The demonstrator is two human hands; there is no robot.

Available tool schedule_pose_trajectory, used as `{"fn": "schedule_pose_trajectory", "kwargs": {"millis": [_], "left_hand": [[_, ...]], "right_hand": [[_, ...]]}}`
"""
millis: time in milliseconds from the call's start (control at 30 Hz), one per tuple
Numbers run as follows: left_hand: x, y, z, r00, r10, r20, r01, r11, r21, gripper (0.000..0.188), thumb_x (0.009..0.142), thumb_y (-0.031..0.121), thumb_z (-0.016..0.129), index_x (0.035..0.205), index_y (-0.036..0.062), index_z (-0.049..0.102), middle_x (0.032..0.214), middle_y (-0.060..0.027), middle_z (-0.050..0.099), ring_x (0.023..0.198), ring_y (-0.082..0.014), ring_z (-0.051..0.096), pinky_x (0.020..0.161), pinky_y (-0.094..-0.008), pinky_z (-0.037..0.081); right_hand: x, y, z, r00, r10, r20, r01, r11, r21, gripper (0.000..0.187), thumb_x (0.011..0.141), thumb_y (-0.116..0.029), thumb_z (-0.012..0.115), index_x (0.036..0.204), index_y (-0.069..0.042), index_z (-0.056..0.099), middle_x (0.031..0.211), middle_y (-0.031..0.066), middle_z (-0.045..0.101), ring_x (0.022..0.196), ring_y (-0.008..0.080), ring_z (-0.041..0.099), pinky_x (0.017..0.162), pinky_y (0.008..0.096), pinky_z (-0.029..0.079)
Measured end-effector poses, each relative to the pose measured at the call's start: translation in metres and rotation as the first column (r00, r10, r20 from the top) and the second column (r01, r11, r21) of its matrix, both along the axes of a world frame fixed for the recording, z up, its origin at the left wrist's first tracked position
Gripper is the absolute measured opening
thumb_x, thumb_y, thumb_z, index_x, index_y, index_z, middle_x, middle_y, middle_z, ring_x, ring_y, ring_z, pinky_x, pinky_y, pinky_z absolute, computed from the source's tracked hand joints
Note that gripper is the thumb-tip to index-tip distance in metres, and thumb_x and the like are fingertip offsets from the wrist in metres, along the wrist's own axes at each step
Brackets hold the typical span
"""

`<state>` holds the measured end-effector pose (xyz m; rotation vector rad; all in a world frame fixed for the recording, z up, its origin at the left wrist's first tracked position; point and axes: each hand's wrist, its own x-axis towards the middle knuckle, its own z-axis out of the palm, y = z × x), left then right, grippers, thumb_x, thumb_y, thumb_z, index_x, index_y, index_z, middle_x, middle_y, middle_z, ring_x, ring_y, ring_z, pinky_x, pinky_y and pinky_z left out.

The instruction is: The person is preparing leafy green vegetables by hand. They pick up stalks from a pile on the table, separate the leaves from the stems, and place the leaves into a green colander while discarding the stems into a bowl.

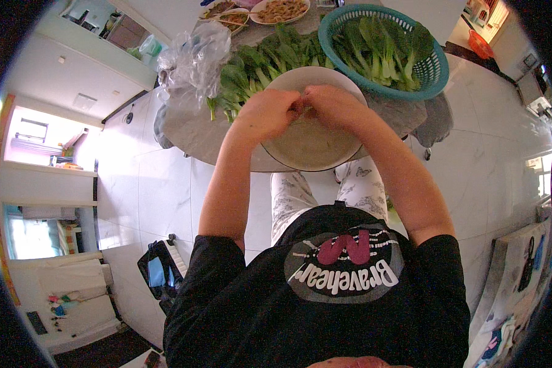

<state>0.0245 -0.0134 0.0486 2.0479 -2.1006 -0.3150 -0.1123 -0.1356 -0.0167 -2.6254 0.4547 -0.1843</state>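
Note:
Both my hands are over a wide pale bowl [313, 150] at the table's near edge. Its inside looks cream-coloured, and its contents, if any, are hard to make out. My left hand [267, 112] has its fingers curled inward above the left side of the bowl. My right hand [332, 107] meets it fingertip to fingertip, in a pinch. Whatever lies between the fingers is too small and hidden to name. Leafy greens with pale stems [276, 58] lie in a pile just beyond the bowl. More leafy greens [383, 52] fill a teal plastic basket [405, 93] to the right.
A crumpled clear plastic bag [193, 61] rests left of the greens on the grey table [193, 132]. Plates of food [280, 11] stand at the far side. Grey stools [437, 119] show beside the table. A black object [158, 273] stands on the tiled floor at left.

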Motion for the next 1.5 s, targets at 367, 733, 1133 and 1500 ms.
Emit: {"fn": "schedule_pose_trajectory", "kwargs": {"millis": [367,733,1133,1500], "left_hand": [[0.025,0.017,0.026,0.908,0.135,-0.396,-0.158,0.987,-0.027,0.025,0.074,0.010,0.068,0.097,0.0048,0.061,0.089,-0.0125,0.067,0.084,-0.0281,0.065,0.074,-0.0396,0.049],[0.000,0.008,0.006,0.977,0.214,0.014,-0.206,0.952,-0.228,0.010,0.079,0.008,0.059,0.088,0.0037,0.057,0.090,-0.0139,0.063,0.087,-0.0361,0.060,0.072,-0.0457,0.047],[-0.015,0.005,-0.036,0.989,0.018,0.145,0.048,0.895,-0.442,0.008,0.077,0.009,0.054,0.084,0.0060,0.056,0.081,-0.0144,0.063,0.082,-0.0336,0.061,0.074,-0.0431,0.047],[-0.016,0.009,-0.040,0.935,0.033,0.353,0.004,0.994,-0.105,0.014,0.078,0.009,0.055,0.090,0.0085,0.061,0.092,-0.0102,0.067,0.090,-0.0280,0.064,0.076,-0.0409,0.050]], "right_hand": [[-0.017,0.006,0.023,0.957,-0.072,0.283,0.061,0.997,0.046,0.006,0.078,-0.009,0.058,0.082,-0.005,0.059,0.076,0.0170,0.062,0.074,0.0356,0.062,0.065,0.0419,0.047],[-0.047,0.011,0.053,0.915,-0.200,0.349,0.242,0.967,-0.082,0.026,0.083,-0.027,0.064,0.097,-0.004,0.062,0.079,0.0182,0.064,0.072,0.0361,0.063,0.064,0.0426,0.049],[-0.039,0.028,0.041,0.996,-0.090,0.000,0.089,0.984,-0.157,0.033,0.079,-0.011,0.060,0.112,-0.011,0.062,0.091,0.0176,0.066,0.085,0.0334,0.065,0.075,0.0441,0.051],[-0.021,0.036,0.031,0.954,-0.090,-0.287,-0.019,0.934,-0.357,0.020,0.077,-0.010,0.053,0.086,-0.010,0.071,0.088,0.0158,0.068,0.087,0.0322,0.067,0.070,0.0455,0.055]]}}
